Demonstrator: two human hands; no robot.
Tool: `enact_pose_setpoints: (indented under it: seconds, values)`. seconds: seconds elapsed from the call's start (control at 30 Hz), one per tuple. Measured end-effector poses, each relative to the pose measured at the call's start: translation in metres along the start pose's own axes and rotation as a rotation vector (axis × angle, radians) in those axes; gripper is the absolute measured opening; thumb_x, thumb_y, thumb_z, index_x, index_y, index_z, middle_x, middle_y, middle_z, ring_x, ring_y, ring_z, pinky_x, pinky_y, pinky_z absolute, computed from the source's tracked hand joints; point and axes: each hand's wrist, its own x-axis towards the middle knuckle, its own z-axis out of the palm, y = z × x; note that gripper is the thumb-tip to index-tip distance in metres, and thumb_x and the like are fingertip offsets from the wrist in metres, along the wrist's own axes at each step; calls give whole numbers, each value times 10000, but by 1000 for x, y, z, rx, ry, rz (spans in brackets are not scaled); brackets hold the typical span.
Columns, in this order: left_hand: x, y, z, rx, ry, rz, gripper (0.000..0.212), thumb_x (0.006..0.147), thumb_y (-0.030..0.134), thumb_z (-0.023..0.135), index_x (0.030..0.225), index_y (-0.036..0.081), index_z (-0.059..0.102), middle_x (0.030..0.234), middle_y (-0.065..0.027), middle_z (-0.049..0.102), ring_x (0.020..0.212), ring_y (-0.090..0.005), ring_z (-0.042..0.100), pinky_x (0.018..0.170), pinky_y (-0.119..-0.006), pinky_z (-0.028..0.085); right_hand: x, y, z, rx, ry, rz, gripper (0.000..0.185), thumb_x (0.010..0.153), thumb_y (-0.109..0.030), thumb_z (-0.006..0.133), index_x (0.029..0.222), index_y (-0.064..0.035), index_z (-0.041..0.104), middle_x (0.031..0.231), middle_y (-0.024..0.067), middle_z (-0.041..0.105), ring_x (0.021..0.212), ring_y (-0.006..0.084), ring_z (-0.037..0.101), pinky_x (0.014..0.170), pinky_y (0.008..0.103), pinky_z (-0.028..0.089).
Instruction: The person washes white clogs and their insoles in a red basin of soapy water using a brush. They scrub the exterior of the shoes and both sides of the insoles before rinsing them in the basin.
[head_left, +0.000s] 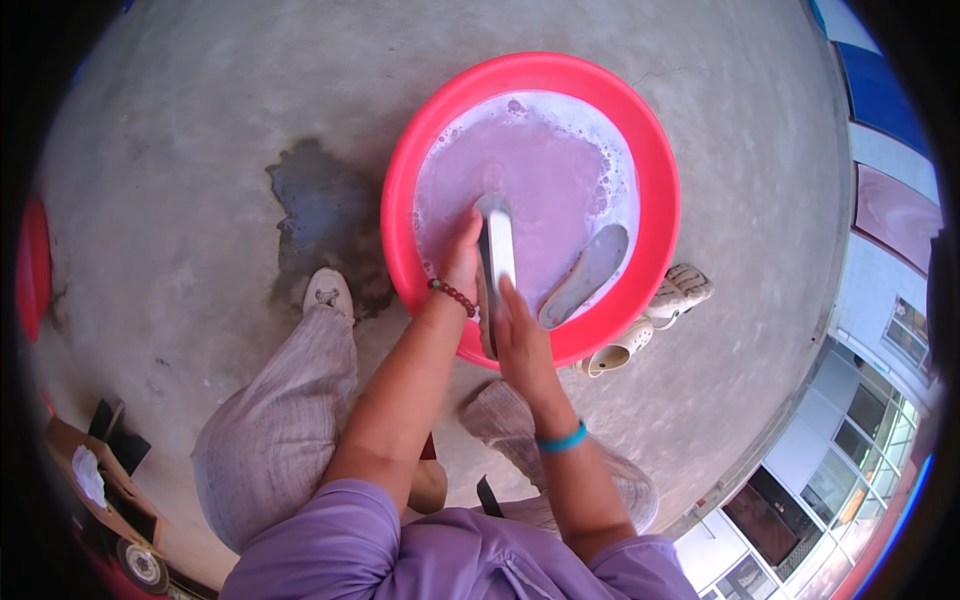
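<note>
My left hand (461, 259), with a beaded bracelet at the wrist, grips a grey shoe insole (493, 202) by its left edge over the basin's near side. Against that insole my right hand (523, 334) presses a long white object (502, 244), which looks like a scrubbing brush; its underside is hidden. Cloudy, sudsy water (517, 161) fills the bottom of the red plastic basin (660, 202). A second grey insole (587, 274) leans on the basin's right inner wall, partly in the foam.
A pair of pale clogs lies right of the basin: one clog (621, 351) upright, the other (681, 291) showing its sole. Wet concrete (319, 199) spreads to the left, near my shoe (328, 291). A cardboard box (112, 487) stands at lower left; a building (810, 480) is at right.
</note>
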Motion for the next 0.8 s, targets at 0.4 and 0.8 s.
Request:
enact_pose_setpoints:
  seconds: [0.4, 0.8]
  values:
    - [2, -2, 14, -98, -74, 1, 466, 817, 446, 472, 1118, 91, 479, 1031, -58, 547, 901, -180, 524, 792, -325, 419, 34, 21, -5, -7, 3, 69, 377, 851, -120, 401, 1216, -27, 377, 927, 265, 545, 859, 372, 557, 700, 404, 444]
    - [13, -38, 6, 78, 29, 91, 491, 822, 465, 459, 1092, 55, 487, 986, -63, 553, 865, -184, 535, 739, -314, 434, 70, 31, -9, -76, 29, 152, 360, 843, -136, 386, 1183, -19, 392, 781, 258, 565, 713, 417, 547, 622, 453, 436]
